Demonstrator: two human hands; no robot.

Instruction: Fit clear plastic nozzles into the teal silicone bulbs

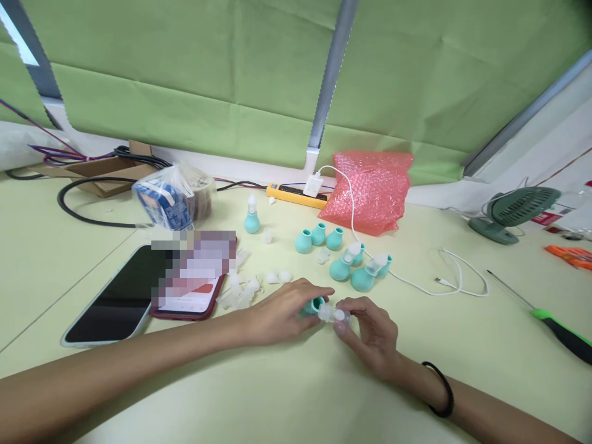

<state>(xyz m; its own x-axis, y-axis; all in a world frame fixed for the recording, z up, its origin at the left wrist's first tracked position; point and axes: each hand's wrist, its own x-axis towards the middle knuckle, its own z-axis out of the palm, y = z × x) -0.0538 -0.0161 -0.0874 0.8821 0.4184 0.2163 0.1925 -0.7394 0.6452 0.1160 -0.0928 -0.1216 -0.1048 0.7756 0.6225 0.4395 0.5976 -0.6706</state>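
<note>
Low over the table, my left hand is wrapped round a teal rubber bulb, its open mouth turned to the right. Between thumb and fingers, my right hand pinches a translucent plastic nozzle whose end is right at the bulb's mouth; whether it sits inside I cannot tell. Behind my hands stand several loose bulbs with open tops. Two bulbs carry tilted clear nozzles. One bulb with an upright nozzle stands farther back. Loose clear plastic parts lie beside my left hand.
Two phones lie at the left, partly overlapping. A screwdriver, a white cable and a green fan are at the right. Along the back are a pink bubble-wrap bag, a yellow power strip and a bagged blue box.
</note>
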